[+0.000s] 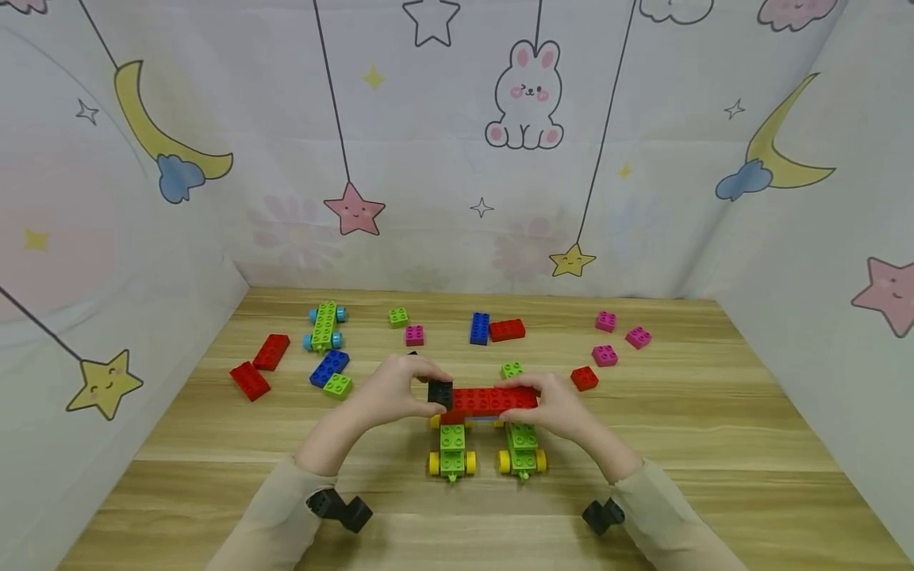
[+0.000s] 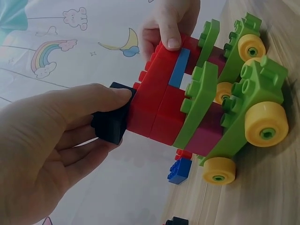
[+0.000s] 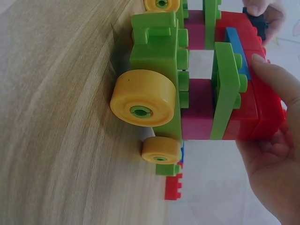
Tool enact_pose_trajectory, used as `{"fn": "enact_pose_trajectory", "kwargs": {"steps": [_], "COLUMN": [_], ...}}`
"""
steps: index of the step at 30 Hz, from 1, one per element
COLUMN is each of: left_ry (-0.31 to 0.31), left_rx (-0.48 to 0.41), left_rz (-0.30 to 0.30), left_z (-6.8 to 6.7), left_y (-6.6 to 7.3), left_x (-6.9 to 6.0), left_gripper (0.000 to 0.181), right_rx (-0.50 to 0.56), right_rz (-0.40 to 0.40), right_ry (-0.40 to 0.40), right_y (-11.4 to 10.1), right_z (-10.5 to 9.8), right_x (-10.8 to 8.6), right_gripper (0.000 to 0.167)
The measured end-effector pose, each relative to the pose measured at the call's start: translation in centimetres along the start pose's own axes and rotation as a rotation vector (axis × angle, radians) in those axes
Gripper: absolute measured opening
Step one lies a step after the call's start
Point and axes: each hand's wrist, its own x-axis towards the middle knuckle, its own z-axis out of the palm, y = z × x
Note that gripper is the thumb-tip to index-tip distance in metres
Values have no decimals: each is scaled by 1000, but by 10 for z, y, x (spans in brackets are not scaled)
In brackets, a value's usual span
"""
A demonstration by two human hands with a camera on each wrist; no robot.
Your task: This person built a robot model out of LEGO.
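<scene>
My left hand [image 1: 389, 394] pinches a black brick [image 1: 440, 394] between thumb and fingers, over the left end of a long red brick [image 1: 485, 402]. In the left wrist view the black brick [image 2: 111, 123] looks tilted against the red one; whether it is seated I cannot tell. Gripping the red brick's right end is my right hand [image 1: 553, 403]. Beneath run more red bricks, a thin blue piece [image 2: 178, 69], green plates [image 2: 199, 103] and purple bricks [image 3: 197, 108]. Two green wheeled bases [image 1: 453, 461] with yellow wheels [image 3: 143, 97] carry this structure on the table.
Behind on the wooden table [image 1: 685, 476] lies a green base with blue wheels [image 1: 324, 325]. Red bricks [image 1: 271, 351] and blue bricks [image 1: 329, 368] are scattered left, with pink bricks [image 1: 604, 355] at right. A patterned cloth [image 1: 443, 143] hangs around the table's back and sides.
</scene>
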Motion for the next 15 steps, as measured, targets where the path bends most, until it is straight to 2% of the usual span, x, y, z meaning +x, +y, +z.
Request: {"fn": "enact_pose_trajectory", "kwargs": {"steps": [4, 15], "left_ry": [-6, 2], "left_rx": [9, 13], "left_rz": [-4, 40], "left_z": [0, 0], "left_y": [1, -1], "left_x": [0, -1], "left_gripper": [35, 36], "right_rx": [-3, 5], "right_rz": [-3, 4], "right_ry": [9, 14], "right_y": [0, 0], "right_z": [1, 1], "right_x": [0, 0], "right_gripper": [41, 41]}}
